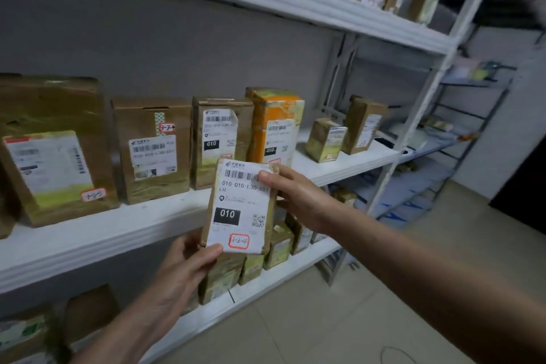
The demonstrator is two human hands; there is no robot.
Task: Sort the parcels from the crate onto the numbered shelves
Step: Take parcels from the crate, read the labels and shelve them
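Fingers point(211, 250) of the left hand point(183, 263) clamp the small parcel point(240, 207) at its lower corner; the right hand point(298, 195) pinches its upper edge; the red-ringed sticker point(239, 241) sits just beside the left thumb. Behind the fingers the middle shelf point(118, 230) already carries a row of at least 6 boxes point(220, 142); this parcel is not yet shelved; the crate is out of sight, so I cannot tell what remains.
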